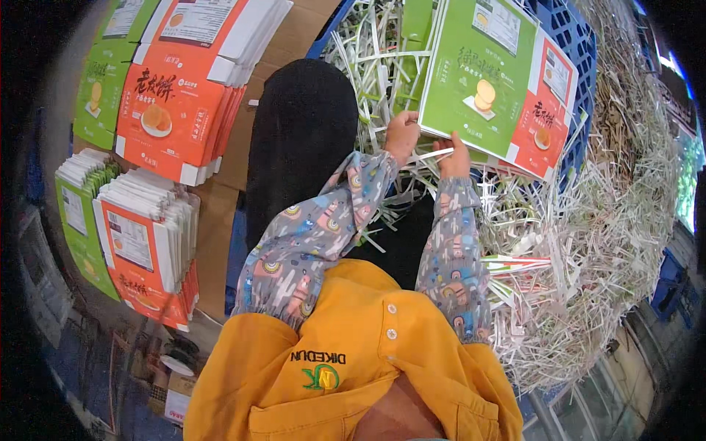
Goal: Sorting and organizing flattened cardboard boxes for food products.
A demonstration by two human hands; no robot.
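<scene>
Tilted up in front of me is a small stack of flat printed cardboard box sheets (pixel 457 90), green on the left and orange on the right. My left hand (pixel 402 137) is closed on the stack's lower left corner. Along the lower edge, my right hand (pixel 454 159) is closed with its fingertips at the sheets. A white paper strip (pixel 430 155) lies against the right fingers; whether they pinch it I cannot tell. Behind the sheets, a blue plastic crate (pixel 586 44) holds shredded paper (pixel 371 45).
On brown cardboard (pixel 219 242) at my left stand stacks of folded orange box sheets (pixel 173 110) and green box sheets (pixel 95 95), with more orange sheets (pixel 136 250) nearer. A large heap of shredded paper (pixel 588 272) fills the right side. My dark-clad knee (pixel 301 132) rises between.
</scene>
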